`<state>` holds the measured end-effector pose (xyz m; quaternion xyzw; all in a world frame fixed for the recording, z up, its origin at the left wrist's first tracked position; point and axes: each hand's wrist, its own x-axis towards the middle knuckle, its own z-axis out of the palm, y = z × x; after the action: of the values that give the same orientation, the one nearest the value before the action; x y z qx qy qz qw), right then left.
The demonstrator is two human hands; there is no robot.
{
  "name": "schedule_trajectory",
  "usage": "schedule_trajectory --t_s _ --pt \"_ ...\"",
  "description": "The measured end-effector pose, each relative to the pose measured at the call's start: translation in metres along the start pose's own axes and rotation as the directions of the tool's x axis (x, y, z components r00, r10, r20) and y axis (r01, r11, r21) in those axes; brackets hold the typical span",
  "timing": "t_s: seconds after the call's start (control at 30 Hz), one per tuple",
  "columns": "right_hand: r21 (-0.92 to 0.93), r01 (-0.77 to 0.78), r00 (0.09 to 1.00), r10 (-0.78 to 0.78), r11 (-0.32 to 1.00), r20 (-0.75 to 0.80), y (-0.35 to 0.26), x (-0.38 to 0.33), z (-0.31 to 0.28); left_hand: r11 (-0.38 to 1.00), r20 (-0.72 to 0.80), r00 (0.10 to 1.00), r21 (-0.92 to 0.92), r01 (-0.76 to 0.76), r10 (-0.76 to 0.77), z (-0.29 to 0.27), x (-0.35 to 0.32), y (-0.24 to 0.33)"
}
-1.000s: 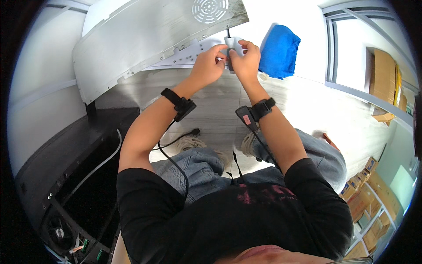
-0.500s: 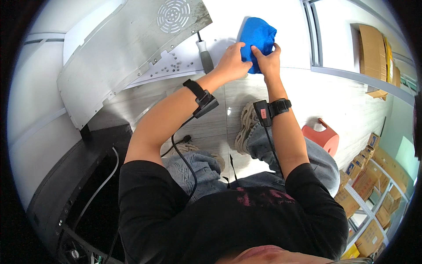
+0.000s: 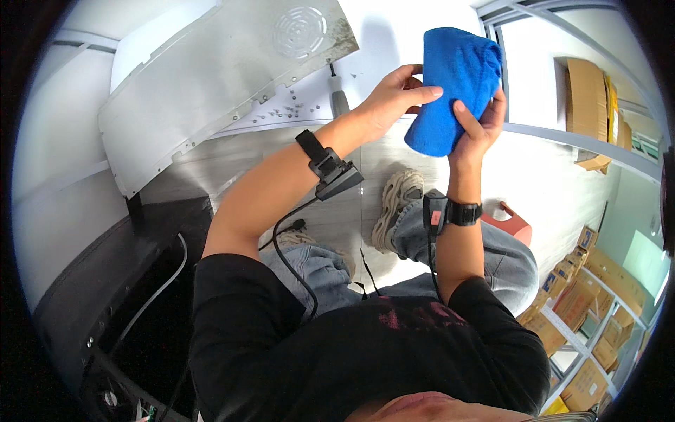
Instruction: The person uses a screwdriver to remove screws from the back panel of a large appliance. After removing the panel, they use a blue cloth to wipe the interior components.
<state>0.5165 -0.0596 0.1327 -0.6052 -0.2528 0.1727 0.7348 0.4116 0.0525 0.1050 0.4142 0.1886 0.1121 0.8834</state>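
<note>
A folded blue cloth (image 3: pixel 453 88) is held up between my two hands, above the front edge of the white table. My left hand (image 3: pixel 394 102) pinches its left side, thumb on top and fingers behind. My right hand (image 3: pixel 479 130) grips the lower right part, thumb across the front and fingers wrapped behind the far side. Left of the cloth, a screwdriver (image 3: pixel 338 98) with a grey and white handle lies on the table. Several small screws (image 3: pixel 288 111) are scattered beside it, next to a large metal panel (image 3: pixel 211 77) with a round vent pattern.
A black open case (image 3: pixel 91 260) with a grey cable (image 3: pixel 165 288) stands at my lower left. A red plastic stool (image 3: pixel 513 226) is on the floor to my right. Cardboard boxes (image 3: pixel 587 105) and a metal rack (image 3: pixel 583 337) of cartons line the right side.
Both hands have lifted the blue cloth off the table and shifted it right and closer to me. More of the cloth now shows. The view has turned slightly.
</note>
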Motion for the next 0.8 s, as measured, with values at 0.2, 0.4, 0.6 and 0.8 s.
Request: schedule_trajectory --t_s 0.2,0.4,0.6,0.8 --pt "0.095 0.052 0.954 -0.078 0.994 0.289 -0.068 -0.004 0.036 0.968 0.020 0.968 0.035 -0.250 0.249 0.021 -0.048 0.071" --pt "-0.121 0.118 0.839 -0.034 0.986 0.543 -0.095 -0.014 0.111 0.883 -0.405 0.788 0.141 -0.448 0.465 0.018 -0.127 0.116" --pt "0.093 0.582 0.429 -0.403 0.808 0.809 -0.119 -0.072 0.224 0.780 -0.767 0.349 0.296 -0.551 0.538 0.007 -0.233 0.136" --pt "0.286 0.393 0.084 -0.344 0.874 0.935 -0.153 -0.147 0.275 0.793 -0.882 0.130 0.331 -0.511 0.452 0.034 -0.339 0.142"
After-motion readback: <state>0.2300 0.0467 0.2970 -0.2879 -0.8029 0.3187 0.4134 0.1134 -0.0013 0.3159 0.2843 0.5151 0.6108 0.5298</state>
